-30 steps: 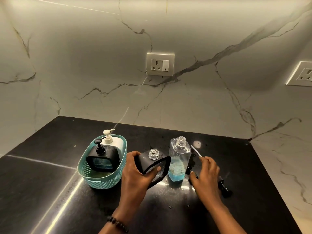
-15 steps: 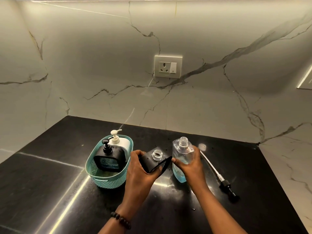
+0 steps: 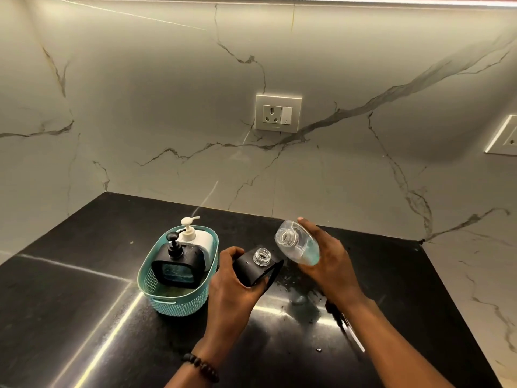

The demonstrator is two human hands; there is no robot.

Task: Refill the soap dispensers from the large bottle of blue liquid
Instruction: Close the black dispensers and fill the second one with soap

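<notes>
My left hand (image 3: 232,287) grips a black square soap dispenser (image 3: 251,268) with its clear threaded neck open and its pump off. My right hand (image 3: 330,261) holds a clear bottle (image 3: 298,243) with a little blue liquid, lifted off the counter and tilted so its open mouth points left, just right of and above the dispenser's neck. The two openings are apart. No liquid is seen flowing.
A teal basket (image 3: 170,299) at the left holds a black pump dispenser (image 3: 179,264) and a white one (image 3: 200,238). A removed pump with its tube (image 3: 342,322) lies on the black counter (image 3: 84,303), partly hidden under my right forearm. Marble walls with sockets (image 3: 278,113) enclose the corner.
My right hand took hold of the clear bottle, raised it off the counter and tipped its mouth toward the black dispenser. My left hand kept holding the dispenser.
</notes>
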